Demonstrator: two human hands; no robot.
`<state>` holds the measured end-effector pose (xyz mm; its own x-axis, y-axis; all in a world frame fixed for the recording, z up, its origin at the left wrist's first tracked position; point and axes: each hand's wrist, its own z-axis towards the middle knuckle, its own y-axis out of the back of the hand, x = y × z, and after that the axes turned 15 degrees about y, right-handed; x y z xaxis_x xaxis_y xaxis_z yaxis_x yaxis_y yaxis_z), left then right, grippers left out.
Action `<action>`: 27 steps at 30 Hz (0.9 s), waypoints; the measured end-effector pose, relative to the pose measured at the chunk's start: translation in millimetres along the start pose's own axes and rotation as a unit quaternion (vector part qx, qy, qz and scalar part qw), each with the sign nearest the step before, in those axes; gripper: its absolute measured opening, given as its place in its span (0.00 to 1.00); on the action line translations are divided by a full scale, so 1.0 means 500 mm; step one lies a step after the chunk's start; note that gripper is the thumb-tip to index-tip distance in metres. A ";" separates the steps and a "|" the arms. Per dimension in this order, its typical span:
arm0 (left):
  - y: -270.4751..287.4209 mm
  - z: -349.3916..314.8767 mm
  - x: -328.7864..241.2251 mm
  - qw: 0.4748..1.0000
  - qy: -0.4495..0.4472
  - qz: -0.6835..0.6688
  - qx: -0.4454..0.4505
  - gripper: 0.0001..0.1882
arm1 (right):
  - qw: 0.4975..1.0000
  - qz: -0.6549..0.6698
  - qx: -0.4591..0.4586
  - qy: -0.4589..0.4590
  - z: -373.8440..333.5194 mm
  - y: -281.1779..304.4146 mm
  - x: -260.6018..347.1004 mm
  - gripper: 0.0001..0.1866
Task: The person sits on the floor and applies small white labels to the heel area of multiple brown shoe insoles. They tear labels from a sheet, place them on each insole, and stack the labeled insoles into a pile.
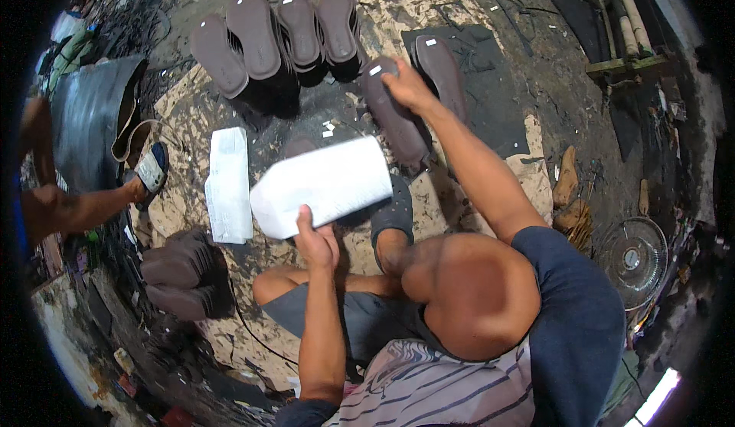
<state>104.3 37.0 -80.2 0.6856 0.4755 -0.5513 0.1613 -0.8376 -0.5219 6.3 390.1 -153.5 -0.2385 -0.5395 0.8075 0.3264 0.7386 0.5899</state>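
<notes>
Over blotchy flooring (170, 189), hands (409, 90) (316, 245) touch smooth soles (388, 113), a tapered sheet (329, 178).

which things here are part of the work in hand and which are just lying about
Likely part of it:
- white sheet, held in the left hand
- brown sole-shaped stack under the right hand
- similar stacks nearby

Seemingly just lying about:
- round fan at right
- wooden rack, upper right

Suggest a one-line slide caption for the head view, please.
Left hand holding a flat white piece, right hand on a brown shoe sole, with more stacked soles beyond.
</notes>
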 end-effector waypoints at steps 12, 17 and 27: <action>-0.061 0.029 -0.092 0.994 -0.080 -0.081 -0.002 0.27 | 0.956 0.171 0.108 0.211 -0.200 -0.089 0.367 0.12; -0.074 0.041 -0.067 0.993 -0.101 -0.058 0.007 0.26 | 0.960 0.172 0.131 0.176 -0.209 -0.106 0.385 0.13; -0.109 0.045 -0.049 0.937 -0.140 0.219 -0.233 0.20 | 0.970 0.157 0.084 0.164 -0.223 -0.145 0.352 0.11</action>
<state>62.7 77.1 -52.6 0.5563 0.0566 -0.8290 0.2446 -0.9646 0.0982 42.8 196.4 -53.9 0.1613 -0.3565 0.9202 0.1748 0.9280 0.3289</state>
